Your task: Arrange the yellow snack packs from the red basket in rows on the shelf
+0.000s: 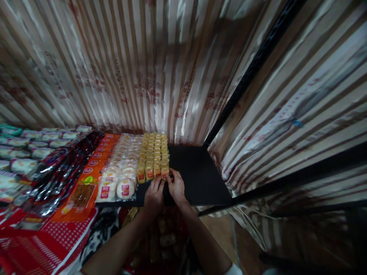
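Both my hands rest at the front edge of a black shelf (197,172). My left hand (153,196) and my right hand (175,186) have their fingers curled against the nearest packs of several rows of small yellow snack packets (153,154). What the fingers grip, if anything, is hidden in the dim light. Left of the yellow rows lie clear packs of round white cakes (120,179) with red labels.
Orange packets (91,172) and dark red-black packets (61,175) fill the shelf further left, with white and green packs (23,152) beyond. Striped shiny fabric (143,65) covers the back and right walls. A black post (252,68) rises at the corner. Goods sit below the shelf.
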Demonstrator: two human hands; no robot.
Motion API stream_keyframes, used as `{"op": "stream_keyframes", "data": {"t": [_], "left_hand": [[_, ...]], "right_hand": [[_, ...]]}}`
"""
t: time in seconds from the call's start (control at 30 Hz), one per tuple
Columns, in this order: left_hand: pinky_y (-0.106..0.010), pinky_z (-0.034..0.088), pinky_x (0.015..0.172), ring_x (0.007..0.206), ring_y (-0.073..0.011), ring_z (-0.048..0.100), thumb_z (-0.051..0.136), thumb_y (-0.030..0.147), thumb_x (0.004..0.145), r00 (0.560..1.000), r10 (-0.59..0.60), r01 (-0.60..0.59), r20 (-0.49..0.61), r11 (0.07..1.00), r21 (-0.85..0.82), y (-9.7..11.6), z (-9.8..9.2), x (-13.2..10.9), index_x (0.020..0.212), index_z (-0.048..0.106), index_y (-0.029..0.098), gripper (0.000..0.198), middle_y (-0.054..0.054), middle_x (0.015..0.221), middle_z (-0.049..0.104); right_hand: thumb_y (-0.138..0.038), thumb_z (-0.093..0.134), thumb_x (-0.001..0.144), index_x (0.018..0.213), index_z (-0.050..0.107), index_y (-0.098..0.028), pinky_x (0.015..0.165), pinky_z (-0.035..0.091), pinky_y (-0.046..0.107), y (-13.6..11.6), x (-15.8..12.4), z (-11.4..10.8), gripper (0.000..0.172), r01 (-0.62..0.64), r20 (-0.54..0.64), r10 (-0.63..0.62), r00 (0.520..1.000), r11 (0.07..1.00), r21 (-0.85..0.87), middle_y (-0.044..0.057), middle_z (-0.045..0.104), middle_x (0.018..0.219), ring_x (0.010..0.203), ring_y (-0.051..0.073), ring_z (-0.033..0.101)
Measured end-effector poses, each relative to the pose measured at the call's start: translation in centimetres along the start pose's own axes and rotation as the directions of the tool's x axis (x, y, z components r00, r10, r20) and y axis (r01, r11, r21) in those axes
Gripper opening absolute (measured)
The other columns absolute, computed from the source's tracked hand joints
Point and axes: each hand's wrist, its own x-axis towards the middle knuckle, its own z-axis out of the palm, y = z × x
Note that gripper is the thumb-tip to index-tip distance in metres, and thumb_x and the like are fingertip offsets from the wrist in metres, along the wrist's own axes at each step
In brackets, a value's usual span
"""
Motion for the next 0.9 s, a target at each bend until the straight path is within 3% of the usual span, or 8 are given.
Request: {"op": "stream_keyframes", "data": {"t": [0.17,0.33,0.53,0.63,0.77,0.9], "left_hand": [[-0.043,0.041,0.103,0.127,-0.0259,0.042,0.033,0.012,0.086,0.998,0.059,-0.059,-0.002,0.996,0.066,-0.5,0.4,0.4,0.129,0.049,0.01,0.046,-0.016,0.131,0.052],[-0.043,0.041,0.103,0.125,-0.0262,0.045,0.033,0.015,0.088,0.987,0.145,-0.15,0.065,0.986,0.078,-0.6,0.7,0.5,0.131,0.046,0.008,0.046,-0.017,0.132,0.052],[-0.045,0.04,0.099,0.127,-0.0317,0.043,0.035,0.018,0.086,0.981,0.099,-0.118,0.168,0.987,0.105,-0.4,1.1,0.3,0.135,0.04,0.003,0.051,-0.022,0.136,0.047],[-0.044,0.039,0.099,0.128,-0.0318,0.041,0.035,0.019,0.085,0.975,0.091,-0.122,0.205,0.982,0.142,-0.2,0.9,0.2,0.136,0.038,0.003,0.054,-0.022,0.139,0.044],[-0.041,0.038,0.099,0.128,-0.0295,0.042,0.033,0.018,0.086,0.978,0.101,-0.135,0.184,0.974,0.181,-0.2,0.9,0.2,0.136,0.038,0.004,0.052,-0.02,0.138,0.046],[-0.042,0.038,0.097,0.128,-0.0295,0.041,0.034,0.02,0.086,0.985,0.128,-0.152,0.112,0.96,0.236,-0.3,1.4,0.1,0.135,0.039,0.004,0.051,-0.02,0.136,0.048]], "right_hand": [[-0.027,0.045,0.083,0.109,0.061,-0.015,0.08,0.053,0.032,0.0,0.2,0.3,0.033,0.006,-0.035,-0.007,0.999,1.0,-0.01,0.013,0.062,0.106,0.092,0.02,0.061],[-0.029,0.045,0.083,0.109,0.061,-0.015,0.082,0.053,0.033,0.3,0.1,0.6,0.033,0.0,-0.055,0.002,0.998,1.0,0.026,0.013,0.062,0.106,0.095,0.021,0.061],[-0.034,0.046,0.083,0.109,0.06,-0.016,0.081,0.054,0.031,1.1,0.0,0.5,0.035,0.001,-0.016,0.002,1.0,0.987,0.158,0.012,0.061,0.108,0.096,0.02,0.062],[-0.04,0.043,0.085,0.114,0.059,-0.013,0.092,0.05,0.035,1.5,0.5,0.3,0.043,-0.038,-0.035,0.045,0.998,0.983,0.177,0.015,0.06,0.116,0.106,0.022,0.059],[-0.047,0.036,0.087,0.117,0.059,-0.014,0.107,0.036,0.04,1.5,1.6,0.6,0.051,-0.156,-0.001,0.16,0.987,0.96,0.233,0.013,0.059,0.125,0.119,0.022,0.052],[-0.06,0.032,0.087,0.116,0.061,-0.017,0.105,0.038,0.038,1.0,2.0,1.2,0.06,-0.204,0.071,0.193,0.979,0.879,0.431,0.01,0.062,0.123,0.116,0.021,0.055]]}}
